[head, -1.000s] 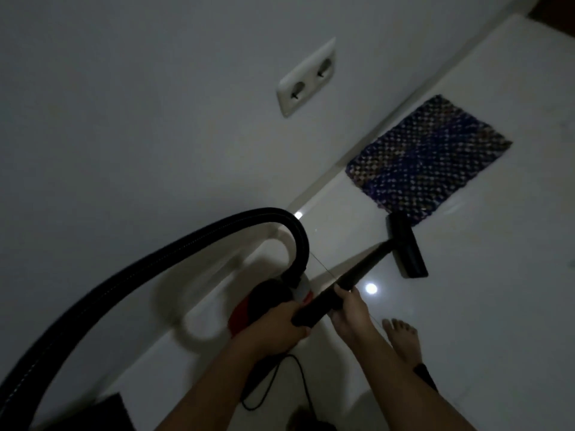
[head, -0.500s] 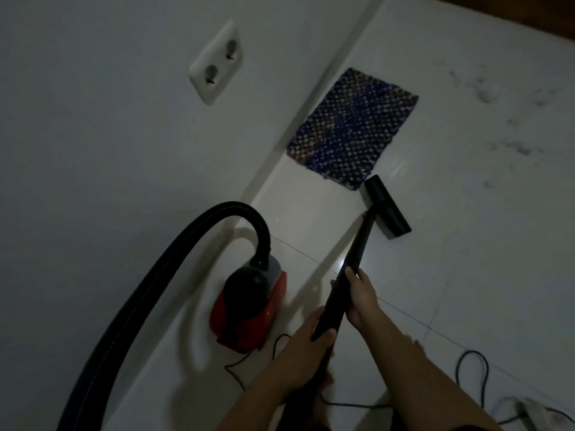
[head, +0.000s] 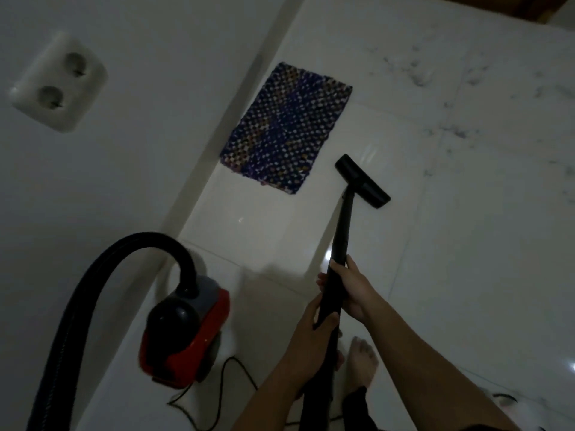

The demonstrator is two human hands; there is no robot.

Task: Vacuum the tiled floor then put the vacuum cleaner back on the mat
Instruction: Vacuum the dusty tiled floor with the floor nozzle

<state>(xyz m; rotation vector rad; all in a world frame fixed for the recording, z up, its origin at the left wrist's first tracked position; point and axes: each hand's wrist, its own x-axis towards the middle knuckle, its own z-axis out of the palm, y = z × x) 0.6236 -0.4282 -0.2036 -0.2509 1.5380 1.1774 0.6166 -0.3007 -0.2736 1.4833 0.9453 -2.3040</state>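
Note:
A red and black canister vacuum cleaner sits on the white tiled floor beside the wall. Its black hose arches up and off to the lower left. Both hands grip the black wand: my right hand higher up, my left hand just below it. The black floor nozzle rests on the tiles just right of the blue woven mat, which lies against the wall. Dark dust and hair is scattered on the tiles at the upper right.
A white double wall socket is on the wall at the left. The black power cord loops on the floor behind the vacuum. My bare foot stands below the hands. A white object lies at the lower right edge.
The view has swung right and down. The nozzle has slid away from the mat's near corner to its right side, and both hands now sit one above the other on the wand.

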